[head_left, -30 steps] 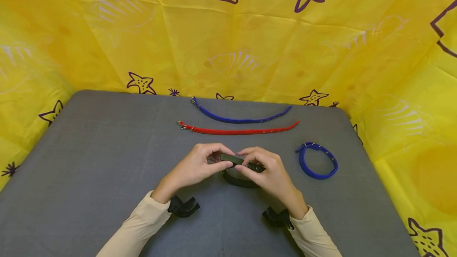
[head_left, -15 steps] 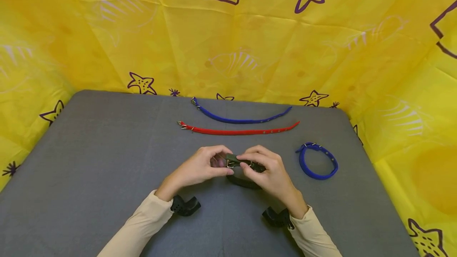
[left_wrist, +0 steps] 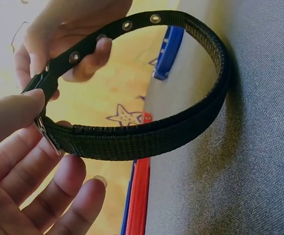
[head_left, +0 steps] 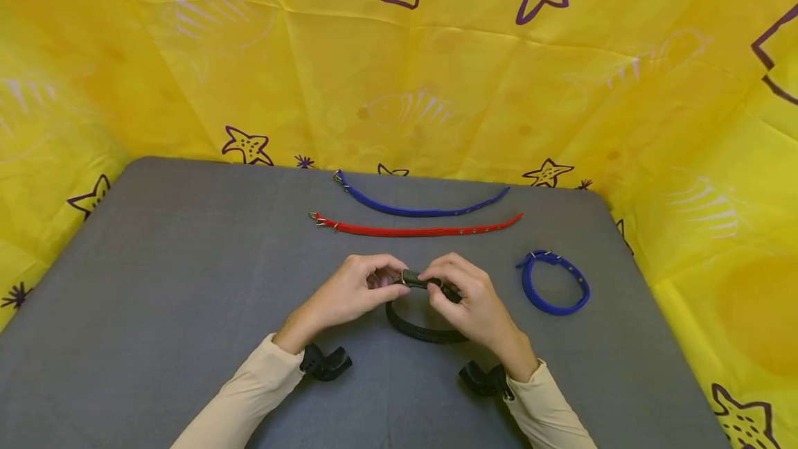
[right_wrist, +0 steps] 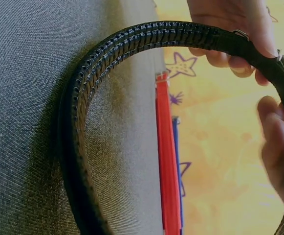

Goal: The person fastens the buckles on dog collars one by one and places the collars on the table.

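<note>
The left hand (head_left: 352, 296) and right hand (head_left: 469, 291) pinch a looped black strap (head_left: 425, 333) in their fingers, well in from the far edge of the tabletop (head_left: 187, 262). By that edge lies a blue strap (head_left: 416, 213), then a red strap (head_left: 411, 232), with a blue ring (head_left: 557, 310) near the right edge.

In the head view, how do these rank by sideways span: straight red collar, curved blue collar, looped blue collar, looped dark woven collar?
1. Straight red collar
2. Curved blue collar
3. Unsure which is wider: looped blue collar or looped dark woven collar, which is partly covered
</note>
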`<state>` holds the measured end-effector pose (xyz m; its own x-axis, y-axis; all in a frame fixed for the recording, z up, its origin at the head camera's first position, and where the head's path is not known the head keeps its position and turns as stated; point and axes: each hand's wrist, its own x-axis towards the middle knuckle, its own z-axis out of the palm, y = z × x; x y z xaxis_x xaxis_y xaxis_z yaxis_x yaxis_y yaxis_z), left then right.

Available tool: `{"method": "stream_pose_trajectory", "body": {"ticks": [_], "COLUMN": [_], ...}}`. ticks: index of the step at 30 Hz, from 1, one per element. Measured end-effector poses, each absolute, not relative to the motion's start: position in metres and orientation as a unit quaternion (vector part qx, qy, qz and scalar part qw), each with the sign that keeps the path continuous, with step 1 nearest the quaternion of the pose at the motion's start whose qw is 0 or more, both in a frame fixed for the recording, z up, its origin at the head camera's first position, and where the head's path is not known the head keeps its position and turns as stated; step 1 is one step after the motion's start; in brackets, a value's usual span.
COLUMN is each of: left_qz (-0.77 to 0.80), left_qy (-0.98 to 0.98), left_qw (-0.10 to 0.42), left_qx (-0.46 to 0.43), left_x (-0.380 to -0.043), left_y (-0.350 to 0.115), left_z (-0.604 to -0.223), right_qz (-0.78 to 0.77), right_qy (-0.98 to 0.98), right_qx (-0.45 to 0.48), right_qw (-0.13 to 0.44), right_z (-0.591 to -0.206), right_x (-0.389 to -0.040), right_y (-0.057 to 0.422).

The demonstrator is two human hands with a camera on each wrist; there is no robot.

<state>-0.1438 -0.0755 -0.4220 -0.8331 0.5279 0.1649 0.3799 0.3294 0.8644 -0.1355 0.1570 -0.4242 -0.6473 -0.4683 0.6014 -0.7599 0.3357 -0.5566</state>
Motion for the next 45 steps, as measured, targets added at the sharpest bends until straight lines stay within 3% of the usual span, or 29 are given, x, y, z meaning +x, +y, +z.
{"method": "stream_pose_trajectory", "body": {"ticks": [22, 32, 45], "left_qz": [0.512, 0.505, 0.490], "left_qy": [0.805, 0.809, 0.830], "left_qw": [0.086, 0.046, 0.035], "left_qx": [0.287, 0.299, 0.265], "left_x": [-0.141, -0.141, -0.146], "left_y": [-0.073, -0.070, -0.083], "left_z": [-0.420, -0.422, -0.414], "right_qz": [0.406, 0.419, 0.418], "right_qy": [-0.812, -0.806, -0.824], "right_qx": [0.393, 0.391, 0.360], "right_qw": [0.146, 0.149, 0.127], "right_z": [-0.423, -0.425, -0.430], "right_x": [-0.135, -0.136, -0.139], "right_y": [0.159, 0.158, 0.162]}}
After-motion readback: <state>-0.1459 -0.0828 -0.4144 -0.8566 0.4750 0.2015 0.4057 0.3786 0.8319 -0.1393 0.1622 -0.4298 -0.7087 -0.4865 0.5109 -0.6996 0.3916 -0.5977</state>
